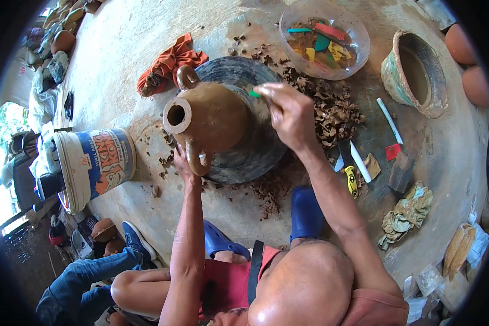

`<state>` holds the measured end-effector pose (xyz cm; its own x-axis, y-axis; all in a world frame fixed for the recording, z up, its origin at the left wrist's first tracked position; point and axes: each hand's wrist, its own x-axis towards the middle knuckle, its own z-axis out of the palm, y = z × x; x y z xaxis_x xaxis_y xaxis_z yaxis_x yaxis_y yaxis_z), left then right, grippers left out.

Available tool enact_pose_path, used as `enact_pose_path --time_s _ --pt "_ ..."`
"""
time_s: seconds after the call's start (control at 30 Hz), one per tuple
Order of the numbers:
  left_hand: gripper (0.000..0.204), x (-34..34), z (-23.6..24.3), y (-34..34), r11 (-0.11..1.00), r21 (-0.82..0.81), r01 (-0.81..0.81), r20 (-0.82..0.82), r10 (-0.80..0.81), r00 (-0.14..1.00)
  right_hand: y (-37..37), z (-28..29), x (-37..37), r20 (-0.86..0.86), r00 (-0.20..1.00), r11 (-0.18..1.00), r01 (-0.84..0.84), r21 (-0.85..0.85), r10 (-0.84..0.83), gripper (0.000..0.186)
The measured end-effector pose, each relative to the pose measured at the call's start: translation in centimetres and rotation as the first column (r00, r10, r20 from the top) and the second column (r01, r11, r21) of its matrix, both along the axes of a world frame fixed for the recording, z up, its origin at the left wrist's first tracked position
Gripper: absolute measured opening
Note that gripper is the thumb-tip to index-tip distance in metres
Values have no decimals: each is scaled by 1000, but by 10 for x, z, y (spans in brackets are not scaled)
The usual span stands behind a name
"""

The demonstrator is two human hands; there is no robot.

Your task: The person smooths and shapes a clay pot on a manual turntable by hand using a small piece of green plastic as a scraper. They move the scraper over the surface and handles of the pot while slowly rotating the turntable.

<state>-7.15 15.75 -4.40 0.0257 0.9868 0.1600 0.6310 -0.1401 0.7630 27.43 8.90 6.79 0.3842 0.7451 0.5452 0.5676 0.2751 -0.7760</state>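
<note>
A brown clay jug [214, 117] with a round open mouth and two looped handles stands on a dark turntable [239, 168]. My left hand [186, 167] is at the jug's near side, beside the lower handle [196, 157]. That handle and the jug hide most of its fingers. On the right side of the jug, my right hand [292, 115] pinches a small green scraper [254, 93], held close to the jug's lower body. Only the scraper's tip shows beyond the fingers.
Clay shavings [331, 111] lie around the turntable. An orange cloth [168, 64], a clear basin [325, 70] of coloured pieces, a worn pot [396, 81], a paint bucket [100, 163] and a yellow-black cutter knife [351, 179] surround it. A person in jeans [87, 274] sits left.
</note>
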Motion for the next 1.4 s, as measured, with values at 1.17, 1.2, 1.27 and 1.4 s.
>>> enact_pose_path --time_s 1.17,1.2,1.27,1.4 --pt "39 1 60 39 903 -261 342 -228 -402 887 -30 -5 -41 -93 995 998 -42 -50 37 29" --pt "39 0 62 39 906 -259 334 -188 -386 903 -43 -2 -47 -99 991 993 -97 -69 90 31" --pt "39 1 63 35 913 -257 317 -100 -351 931 -46 2 -47 -111 983 984 -155 -88 145 33" --pt "38 -22 29 53 887 -76 455 -16 -457 889 11 20 -11 -91 995 995 -37 -95 28 28"
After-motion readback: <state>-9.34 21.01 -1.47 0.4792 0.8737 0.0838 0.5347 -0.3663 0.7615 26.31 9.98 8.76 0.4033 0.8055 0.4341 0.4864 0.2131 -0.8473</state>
